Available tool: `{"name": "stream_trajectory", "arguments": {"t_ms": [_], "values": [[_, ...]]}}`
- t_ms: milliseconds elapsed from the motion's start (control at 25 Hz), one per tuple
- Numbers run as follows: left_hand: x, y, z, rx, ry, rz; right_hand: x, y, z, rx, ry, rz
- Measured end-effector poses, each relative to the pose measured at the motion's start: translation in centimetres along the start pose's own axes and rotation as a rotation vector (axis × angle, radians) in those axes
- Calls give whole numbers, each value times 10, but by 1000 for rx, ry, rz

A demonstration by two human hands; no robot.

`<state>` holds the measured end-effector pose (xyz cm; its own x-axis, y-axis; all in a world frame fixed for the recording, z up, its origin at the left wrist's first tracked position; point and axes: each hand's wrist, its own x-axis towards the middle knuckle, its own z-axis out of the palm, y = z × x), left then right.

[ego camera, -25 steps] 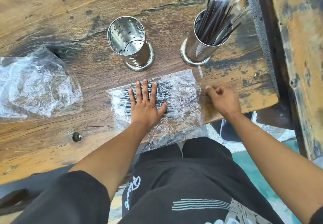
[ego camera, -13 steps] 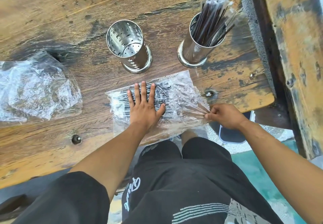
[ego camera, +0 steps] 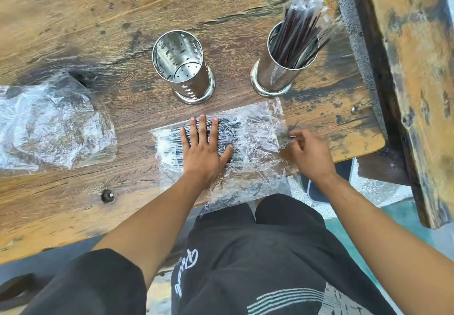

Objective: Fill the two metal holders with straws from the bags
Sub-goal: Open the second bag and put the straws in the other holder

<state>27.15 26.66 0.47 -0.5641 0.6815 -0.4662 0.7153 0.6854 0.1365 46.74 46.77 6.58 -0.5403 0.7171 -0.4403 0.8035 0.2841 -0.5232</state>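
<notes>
1. In the head view, the bag of straws [ego camera: 248,140] was seen lying flat near the front edge of the wooden surface [ego camera: 98,19], with its lower end hanging over that edge toward the person's lap.
2. The left hand [ego camera: 204,150] was laid on the bag with its grip spread fully open, fingers flat, pinning the black straws beneath the film without enclosing anything.
3. The right hand [ego camera: 309,155] was placed at the bag's right end, its grip loosely curled; whether film or a straw was pinched could not be told, since the fingertips were blurred.
4. The bag was judged thin, crinkly and slippery; the straws light, slender and easily bent or scattered. They would best be drawn out as a bundle from the right end, held around the middle.
5. The empty holder [ego camera: 184,66] stood upright just beyond the bag; the filled holder [ego camera: 282,64], with wrapped straws leaning rightward, stood to its right.
6. A crumpled clear bag [ego camera: 49,123] lay well apart at the left.
7. The surface was seen as worn, stained planking with a bolt head [ego camera: 107,195] near the front; a weathered beam [ego camera: 417,81] ran along the right, over a teal floor [ego camera: 405,221].
</notes>
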Motion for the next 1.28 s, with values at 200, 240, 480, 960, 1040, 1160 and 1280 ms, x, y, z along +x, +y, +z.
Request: {"name": "stream_trajectory", "arguments": {"t_ms": [200,240,480,960,1040,1160,1280], "values": [[0,-3,-10,-67,-11,32,7,-19,16,-132,-215,26],[-1,-4,-12,-80,-3,40,8,-22,16,-158,-196,47],[-3,-7,-25,-66,72,66,11,-33,19,63,-179,111],[-9,-43,-38,57,-102,274,27,-46,14,800,-267,559],[-5,-50,-41,99,-156,283,30,-41,11,977,-472,651],[1,-49,-43,124,-166,265,26,-40,20,899,-736,583],[6,-43,-46,82,-141,214,20,-46,40,413,-593,107]]}}
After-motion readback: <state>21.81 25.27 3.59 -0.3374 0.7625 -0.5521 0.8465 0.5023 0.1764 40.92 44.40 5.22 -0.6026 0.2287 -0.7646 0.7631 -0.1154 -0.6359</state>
